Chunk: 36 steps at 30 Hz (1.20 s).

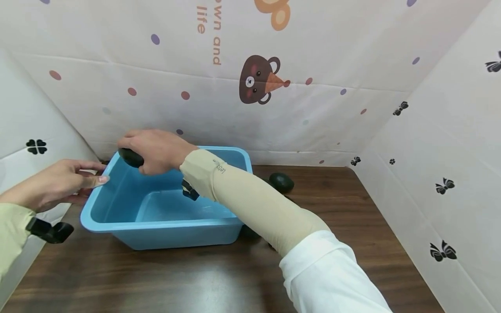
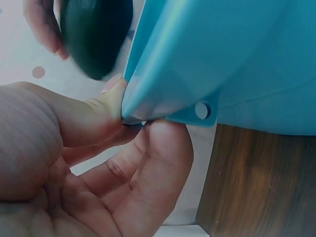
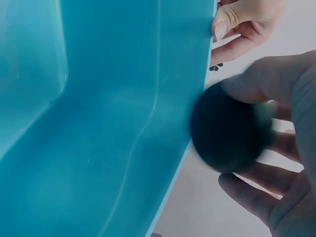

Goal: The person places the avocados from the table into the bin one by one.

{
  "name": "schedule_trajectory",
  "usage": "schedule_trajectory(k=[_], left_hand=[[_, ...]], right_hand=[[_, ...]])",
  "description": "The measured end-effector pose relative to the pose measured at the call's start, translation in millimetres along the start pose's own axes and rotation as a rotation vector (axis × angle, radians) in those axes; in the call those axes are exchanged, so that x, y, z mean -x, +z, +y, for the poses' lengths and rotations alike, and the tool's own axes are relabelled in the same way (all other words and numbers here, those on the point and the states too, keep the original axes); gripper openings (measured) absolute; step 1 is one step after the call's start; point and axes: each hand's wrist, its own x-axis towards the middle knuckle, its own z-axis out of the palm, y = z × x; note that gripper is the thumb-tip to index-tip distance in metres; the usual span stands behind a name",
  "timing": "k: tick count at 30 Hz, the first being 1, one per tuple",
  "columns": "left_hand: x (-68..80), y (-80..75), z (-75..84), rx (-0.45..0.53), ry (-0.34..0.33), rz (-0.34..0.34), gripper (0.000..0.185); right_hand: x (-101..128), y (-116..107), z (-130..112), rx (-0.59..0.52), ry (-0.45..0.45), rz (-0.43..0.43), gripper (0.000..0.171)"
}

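The wooden tabletop (image 1: 352, 226) carries a blue tub (image 1: 164, 226). My left hand (image 1: 58, 182) pinches its rim corner, thumb above. My right hand (image 1: 154, 150) grips a dark avocado (image 1: 131, 157) over that corner; another avocado (image 1: 281, 182) lies beyond my right forearm.

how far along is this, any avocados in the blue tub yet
None done yet: the visible floor of the blue tub looks bare. In hand: the right hand holds a dark avocado at the far-left rim, while the left hand pinches the rim. Left: another avocado lies on the table behind the tub.
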Motion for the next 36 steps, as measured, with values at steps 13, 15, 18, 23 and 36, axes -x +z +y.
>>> schedule_trajectory(k=[13,15,18,23,36], left_hand=[[3.3,-0.7,7.8,0.002,-0.001,-0.015,0.081],[3.5,-1.0,7.8,0.005,0.002,-0.016,0.079],[2.6,-0.9,6.8,0.005,0.0,-0.011,0.078],[1.4,-1.1,5.3,0.007,0.004,-0.006,0.077],[-4.2,-2.4,-0.3,0.002,-0.004,-0.004,0.079]], right_hand=[[10.6,-5.7,8.0,-0.018,0.051,0.004,0.069],[13.1,-5.9,10.2,0.002,0.047,0.008,0.068],[16.0,-6.7,13.1,0.025,0.046,0.001,0.068],[21.0,-8.8,18.5,0.044,0.044,-0.008,0.068],[55.6,-13.8,29.3,0.064,-0.023,0.034,0.066]])
